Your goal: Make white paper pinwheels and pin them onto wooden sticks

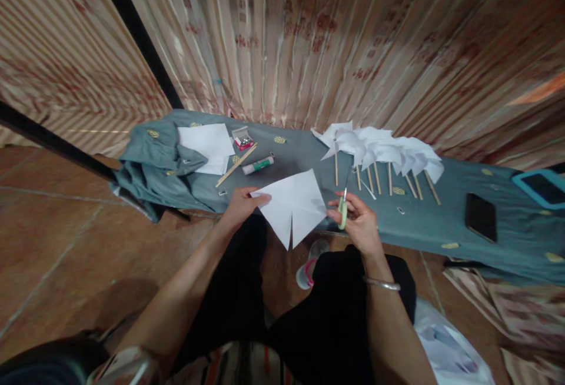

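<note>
While a slit white sheet (298,196) is pinched by the left hand (242,205), green-handled scissors (343,214) are grasped in the right hand (362,223), paper pinwheels (375,145) laid beyond.

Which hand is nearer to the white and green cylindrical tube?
Left. The left hand, gripping a white paper sheet, is on the near side of the tube; the right hand, with green-handled scissors, is farther away, to its right.

Location type: apparently a home interior, with craft work laid out on a narrow, cloth-covered table (298,152). Indicators: patterned curtain (282,43) along the far side, paper pinwheels (377,145) and phone (481,217) at right, tiled floor (48,238) below. Exact room: cannot be determined.
</note>
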`<state>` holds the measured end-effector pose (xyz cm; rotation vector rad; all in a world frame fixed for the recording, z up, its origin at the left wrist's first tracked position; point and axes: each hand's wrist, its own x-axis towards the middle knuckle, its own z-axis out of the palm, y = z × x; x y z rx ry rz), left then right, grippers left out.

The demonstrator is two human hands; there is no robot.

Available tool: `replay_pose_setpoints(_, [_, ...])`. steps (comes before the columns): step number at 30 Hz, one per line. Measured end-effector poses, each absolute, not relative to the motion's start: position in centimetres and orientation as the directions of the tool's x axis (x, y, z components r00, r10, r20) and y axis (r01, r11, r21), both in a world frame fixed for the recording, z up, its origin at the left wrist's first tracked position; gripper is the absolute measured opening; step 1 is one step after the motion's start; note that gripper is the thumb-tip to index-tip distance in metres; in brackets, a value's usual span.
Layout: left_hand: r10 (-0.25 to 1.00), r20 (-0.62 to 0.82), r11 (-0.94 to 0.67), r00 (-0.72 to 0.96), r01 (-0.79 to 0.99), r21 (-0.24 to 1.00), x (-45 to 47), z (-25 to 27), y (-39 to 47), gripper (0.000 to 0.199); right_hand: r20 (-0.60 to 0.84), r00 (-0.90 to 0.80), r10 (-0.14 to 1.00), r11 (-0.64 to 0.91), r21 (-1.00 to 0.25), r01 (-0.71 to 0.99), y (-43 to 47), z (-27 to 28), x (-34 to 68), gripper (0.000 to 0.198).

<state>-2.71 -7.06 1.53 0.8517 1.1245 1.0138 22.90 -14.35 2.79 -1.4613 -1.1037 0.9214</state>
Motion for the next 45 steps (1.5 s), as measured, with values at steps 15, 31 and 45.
replay_pose_setpoints(15, [0.936,-0.282,0.351,0.210,-0.526,0.775,-0.8,0.7,-9.8,0.066,0.002,0.398,0.917,-0.057,-0.989,0.137,-13.1,1.4,20.5,0.052])
replay_pose_setpoints(31, [0.963,-0.261,0.213,-0.065,-0.407,0.888,4.0,0.9,-11.1,0.038,-0.081,0.334,0.939,-0.034,-0.989,-0.143,-11.8,1.7,17.3,0.054])
replay_pose_setpoints(45, [0.961,-0.101,0.043,-0.259,-0.221,0.974,1.6,2.0,-6.5,0.036,-0.104,0.147,0.984,-0.097,-0.994,-0.054,-13.2,2.2,16.8,0.047])
